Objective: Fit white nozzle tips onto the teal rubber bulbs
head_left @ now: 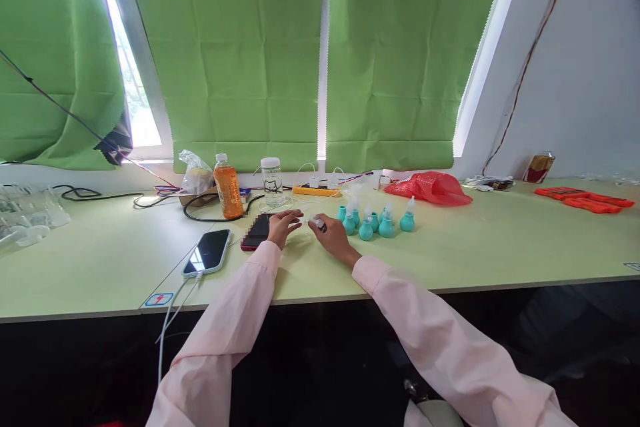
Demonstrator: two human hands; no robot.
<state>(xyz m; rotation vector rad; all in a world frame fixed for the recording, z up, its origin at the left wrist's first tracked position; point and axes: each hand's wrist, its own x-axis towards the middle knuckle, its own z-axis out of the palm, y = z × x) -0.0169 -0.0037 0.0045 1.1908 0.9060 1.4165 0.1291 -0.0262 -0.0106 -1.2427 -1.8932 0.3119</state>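
My right hand point(334, 237) is closed around a small whitish, see-through piece point(317, 221), perhaps a nozzle; its exact shape is partly covered by the fingers. Just left of it, my left hand point(285, 228) has its fingers stretched forward and the thumb apart, with nothing plainly in it. Several teal squeeze bulbs point(386, 227) stand grouped to the right of my right hand. Some bear clear pointed tips, such as the one on the rightmost bulb point(407, 221). Beside my left hand lies a dark phone point(257, 232) with a red edge.
Nearer the front edge lies a charging phone point(207, 252) with a white cable. Behind stand an orange drink bottle point(229, 190), a clear jar point(272, 183) and a yellow power strip point(316, 191). A red plastic bag point(431, 187) and orange-red tool holders point(584, 200) lie rightward.
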